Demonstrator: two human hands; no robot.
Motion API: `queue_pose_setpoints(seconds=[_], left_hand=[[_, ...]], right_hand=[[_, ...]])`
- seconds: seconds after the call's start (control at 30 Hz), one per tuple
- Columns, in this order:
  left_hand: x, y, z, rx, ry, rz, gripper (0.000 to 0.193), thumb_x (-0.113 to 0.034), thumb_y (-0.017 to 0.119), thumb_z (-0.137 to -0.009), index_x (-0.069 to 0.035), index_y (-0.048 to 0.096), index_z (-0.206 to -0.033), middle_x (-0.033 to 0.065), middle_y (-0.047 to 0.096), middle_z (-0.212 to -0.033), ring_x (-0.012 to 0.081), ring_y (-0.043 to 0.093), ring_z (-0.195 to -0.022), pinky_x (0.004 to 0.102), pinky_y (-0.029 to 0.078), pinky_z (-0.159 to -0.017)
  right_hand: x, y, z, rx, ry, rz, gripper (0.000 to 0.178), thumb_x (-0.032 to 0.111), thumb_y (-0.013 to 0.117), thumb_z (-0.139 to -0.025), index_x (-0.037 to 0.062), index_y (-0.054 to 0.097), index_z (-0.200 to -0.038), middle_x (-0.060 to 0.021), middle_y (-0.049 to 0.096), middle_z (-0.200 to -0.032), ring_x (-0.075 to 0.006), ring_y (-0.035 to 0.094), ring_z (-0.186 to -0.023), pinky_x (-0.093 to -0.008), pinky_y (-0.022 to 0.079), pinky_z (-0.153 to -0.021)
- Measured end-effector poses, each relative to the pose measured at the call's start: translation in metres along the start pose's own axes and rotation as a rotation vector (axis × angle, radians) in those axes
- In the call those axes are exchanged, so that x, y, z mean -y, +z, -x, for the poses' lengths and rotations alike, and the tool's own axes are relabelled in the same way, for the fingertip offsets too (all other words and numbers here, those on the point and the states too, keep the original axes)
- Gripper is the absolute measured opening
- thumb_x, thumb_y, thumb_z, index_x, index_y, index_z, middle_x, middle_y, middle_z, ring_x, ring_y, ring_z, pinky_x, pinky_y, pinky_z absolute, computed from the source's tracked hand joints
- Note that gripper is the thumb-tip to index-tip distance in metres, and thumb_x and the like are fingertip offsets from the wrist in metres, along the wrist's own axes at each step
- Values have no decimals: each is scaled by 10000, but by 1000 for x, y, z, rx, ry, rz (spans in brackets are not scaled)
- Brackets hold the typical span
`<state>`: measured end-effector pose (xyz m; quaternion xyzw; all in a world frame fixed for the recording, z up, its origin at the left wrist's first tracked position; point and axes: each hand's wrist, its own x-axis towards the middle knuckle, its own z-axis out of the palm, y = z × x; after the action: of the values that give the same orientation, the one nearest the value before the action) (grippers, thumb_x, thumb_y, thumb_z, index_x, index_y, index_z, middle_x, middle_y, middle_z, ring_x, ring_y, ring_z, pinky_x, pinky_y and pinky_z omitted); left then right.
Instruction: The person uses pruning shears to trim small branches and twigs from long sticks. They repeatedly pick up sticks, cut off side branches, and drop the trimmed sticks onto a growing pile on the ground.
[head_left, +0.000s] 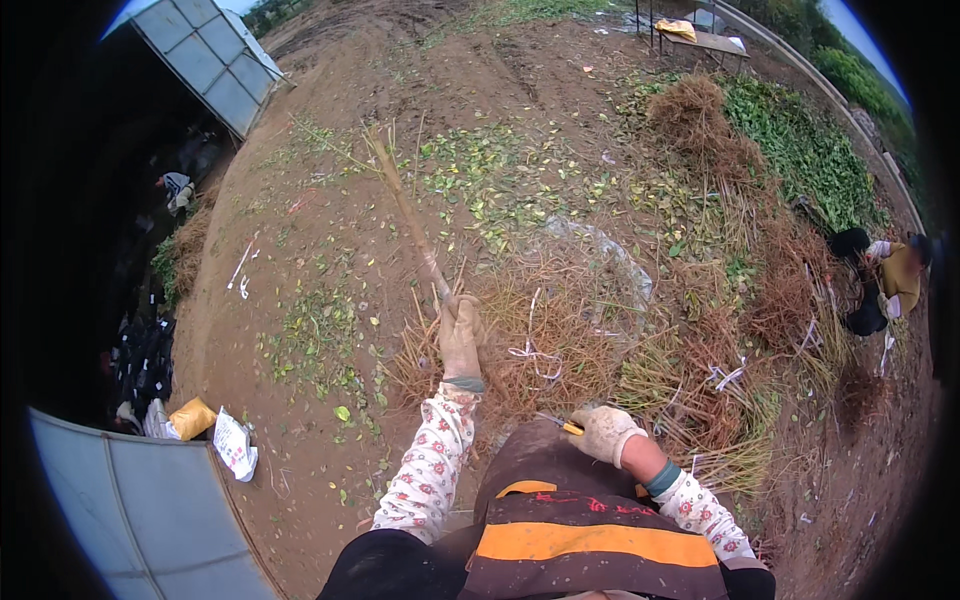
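Observation:
My left hand (pixel 461 335), in a tan glove, is closed round the lower end of a bundle of long thin stems (pixel 408 208), which points up and away to the left. My right hand (pixel 603 434), gloved too, is closed on a small yellow-handled tool (pixel 573 428) over my lap. Its narrow metal tip points left; its exact kind is hard to make out. Just beyond my hands lies a heap of rooted brown plants (pixel 545 325) with a white tie (pixel 535 352) on it.
Tied bundles of seedlings (pixel 715 380) lie to the right. A person (pixel 895 275) sits at the far right by a green leafy pile (pixel 800 150). Metal doors (pixel 130 500) stand at the left, near a yellow sack (pixel 192 418) and a white bag (pixel 235 445). Fallen leaves (pixel 490 180) litter the soil.

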<state>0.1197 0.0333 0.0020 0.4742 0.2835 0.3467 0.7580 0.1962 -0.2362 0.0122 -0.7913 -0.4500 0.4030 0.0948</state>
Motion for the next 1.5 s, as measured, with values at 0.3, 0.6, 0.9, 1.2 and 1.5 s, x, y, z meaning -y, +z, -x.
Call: queue_pose_setpoints(seconds=[0.3, 0.6, 0.9, 1.2, 1.5], left_hand=[[-5, -60, 66, 457, -330, -335, 571, -607, 491, -1033, -47, 589, -986, -71, 362, -640, 44, 289, -533, 229, 223, -489], [-8, -55, 90, 526, -372, -451, 566, -599, 492, -1035, -56, 594, -911, -53, 408, -636, 58, 331, -525, 247, 254, -497], [-1, -73, 84, 389, -60, -891, 529, -523, 563, -1016, -2, 654, -992, 76, 533, -698, 186, 533, -643, 346, 441, -620], [-4, -75, 81, 407, -34, -974, 535, -531, 557, -1001, -10, 673, -958, 132, 532, -705, 259, 539, -629, 371, 436, -608], [-8, -70, 82, 138, 315, -1131, 320, -344, 750, -897, -31, 700, -946, 130, 647, -781, 321, 626, -690, 397, 476, -627]], right_hand=[[22, -97, 9, 298, -389, -1472, 610, 536, 520, -1038, 16, 577, -1351, -41, 638, -974, -155, 638, -895, -316, 539, -815], [25, -104, -13, 141, -221, -1647, 400, 424, 496, -1077, 42, 605, -1038, 47, 436, -666, -56, 357, -525, -224, 337, -496], [25, -112, -8, 107, -232, -1755, 564, 506, 487, -1059, 8, 596, -1301, -46, 617, -911, -187, 624, -797, -364, 563, -735], [16, -99, -22, 127, -232, -1840, 508, 493, 450, -1080, 21, 613, -1173, 21, 510, -764, -89, 479, -631, -257, 429, -573], [48, -77, -24, 326, -222, -1895, 521, 479, 411, -1097, 16, 592, -1254, -27, 588, -873, -144, 558, -766, -275, 489, -698]])
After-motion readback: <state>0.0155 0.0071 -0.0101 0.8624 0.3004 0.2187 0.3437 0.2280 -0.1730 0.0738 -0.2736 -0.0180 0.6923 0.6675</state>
